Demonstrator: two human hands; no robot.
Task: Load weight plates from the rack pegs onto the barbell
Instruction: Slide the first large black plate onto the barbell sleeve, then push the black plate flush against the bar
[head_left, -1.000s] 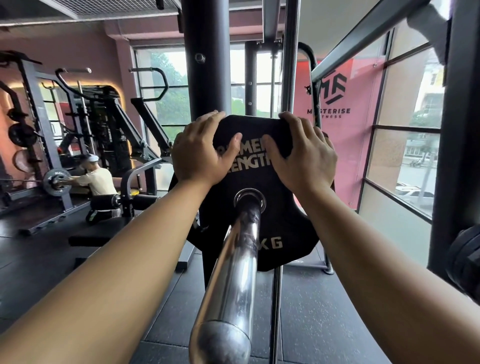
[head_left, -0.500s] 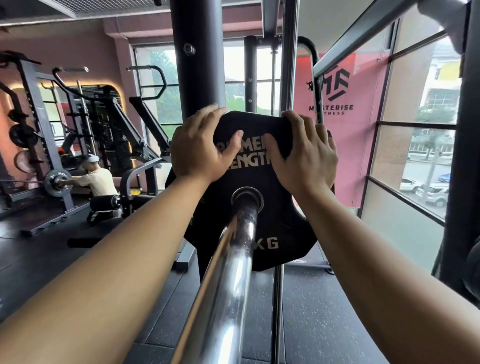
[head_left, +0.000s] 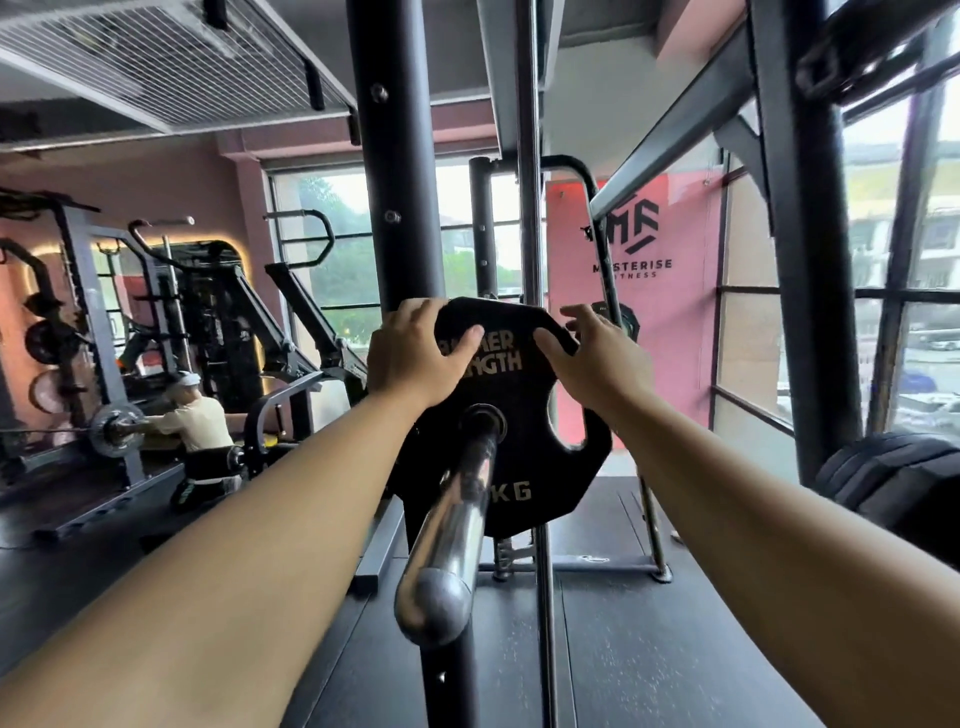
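Facing a tall black steel rack upright (head_left: 400, 208), running from twelve o'clock down behind everything at centre. Glimpsing a stack of black rubber plates (head_left: 893, 483) sitting at four o'clock by the window. Handling a black rubber weight plate with gold lettering (head_left: 524, 415) at centre, hanging upright, threaded through its bore on a chrome barbell sleeve (head_left: 452, 525) that is pointing back toward six o'clock. Gripping the plate's rim at eleven o'clock with the left hand (head_left: 415, 358), fingers curling over the edge, thumb lying across the lettering. Clasping the rim at one o'clock with the right hand (head_left: 597, 364), thumb pressing the face, fingers loosely spread over the edge.
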